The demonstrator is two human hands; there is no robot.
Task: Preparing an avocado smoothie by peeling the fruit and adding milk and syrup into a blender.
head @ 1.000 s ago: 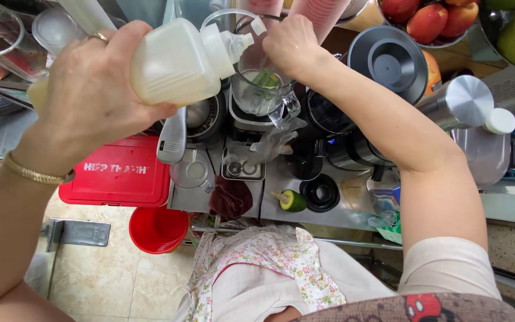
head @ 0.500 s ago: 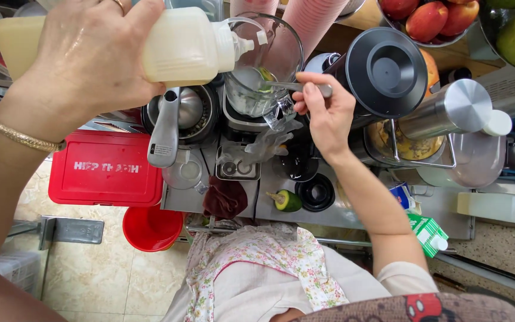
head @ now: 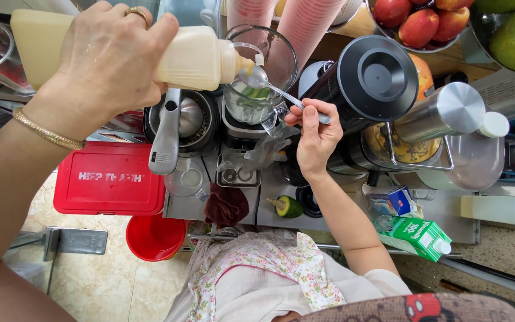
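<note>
The tabletop (head: pixel 269 206) runs across the middle of the frame, crowded with machines. At upper right a black blender lid (head: pixel 385 74) sits above a juicer (head: pixel 448 134) with a steel cylinder on top. At left of centre a red box (head: pixel 109 179) lies beside the tabletop, with a red bucket (head: pixel 153 237) below it on the floor. A metal citrus press (head: pixel 174 128) stands just right of the box, its handle pointing down the frame.

The left hand (head: pixel 111 56), at upper left, is wrapped tight around a pale squeeze bottle (head: pixel 195 56) held on its side, nozzle pointing right. The nozzle tip is just over the bowl of a spoon (head: pixel 257 79).

The glass jug (head: pixel 260 74) stands at upper centre, just right of the press, with green pieces at its bottom. The spoon's bowl hangs over the jug's open mouth.

The right hand (head: pixel 316 134), at centre, pinches the spoon's handle between thumb and fingers, the other fingers curled in.

A green carton (head: pixel 418 237) lies at lower right on the tabletop's edge. A cut green fruit (head: pixel 288 207) sits near the front edge, just left of the right forearm. A dark red cloth (head: pixel 225 206) lies left of it.
</note>
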